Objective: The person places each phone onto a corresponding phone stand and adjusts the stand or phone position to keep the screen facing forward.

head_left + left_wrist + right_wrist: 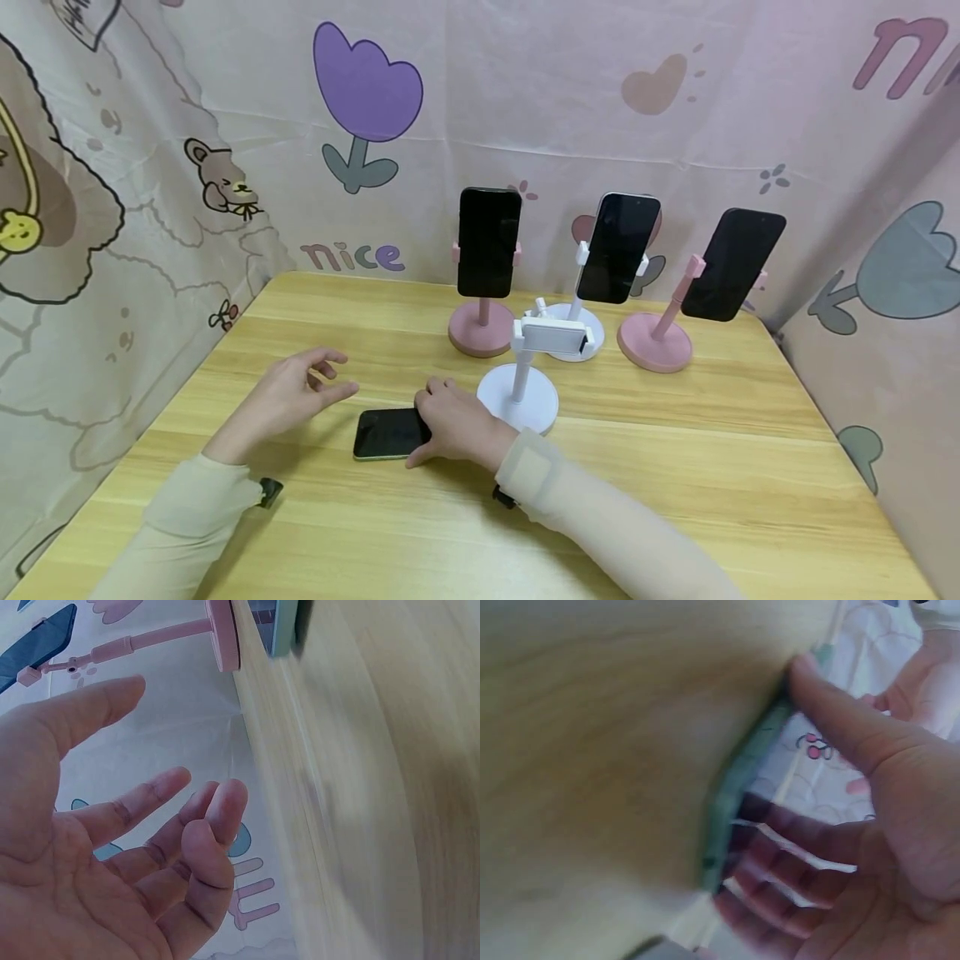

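Note:
A smartphone (384,435) with a dark screen and a light green edge lies flat on the wooden table. My right hand (461,425) grips its right end, and the right wrist view shows the thumb and fingers at opposite ends of the green edge (731,787). Left of the phone, my left hand (288,400) hovers above the table with loosely bent fingers and holds nothing. In the left wrist view its palm (90,892) faces the camera. Just behind my right hand stands a white phone stand (523,390) with a sideways cradle.
Farther back stand a pink stand (480,332) with an upright phone (489,242), a white stand (587,333) with a tilted phone (618,248), and another pink stand (654,343) with a tilted phone (733,265). A printed cloth (517,75) hangs behind the wooden table (712,467).

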`<state>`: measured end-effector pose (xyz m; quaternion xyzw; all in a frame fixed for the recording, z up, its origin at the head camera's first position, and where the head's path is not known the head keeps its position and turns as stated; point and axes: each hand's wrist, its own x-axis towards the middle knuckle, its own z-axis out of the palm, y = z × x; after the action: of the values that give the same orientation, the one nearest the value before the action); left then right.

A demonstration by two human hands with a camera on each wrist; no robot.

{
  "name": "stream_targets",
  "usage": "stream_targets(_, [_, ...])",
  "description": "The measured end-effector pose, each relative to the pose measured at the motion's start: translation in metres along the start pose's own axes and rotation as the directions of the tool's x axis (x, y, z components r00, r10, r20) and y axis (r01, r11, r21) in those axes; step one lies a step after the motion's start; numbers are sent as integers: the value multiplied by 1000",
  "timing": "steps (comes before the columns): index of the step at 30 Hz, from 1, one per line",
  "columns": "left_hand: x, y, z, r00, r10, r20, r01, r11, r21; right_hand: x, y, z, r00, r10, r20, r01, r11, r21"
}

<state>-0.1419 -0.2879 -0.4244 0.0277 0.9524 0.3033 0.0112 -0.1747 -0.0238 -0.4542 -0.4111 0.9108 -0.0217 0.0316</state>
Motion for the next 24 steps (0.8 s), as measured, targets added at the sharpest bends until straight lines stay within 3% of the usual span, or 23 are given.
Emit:
stream_targets(6, [2,2,0,1000,0,7,0,1000,15,-5,-3,-8,997,40,60,-39,999,-19])
stream_targets(12, [2,4,-1,1000,3,12,-3,1000,21,3,-11,-11,993,36,116,-38,999,21])
stream_targets(24, [-1,3,-4,1000,12,24,-12,1000,17,19,-19,-3,996,-5,94,4,1000,8])
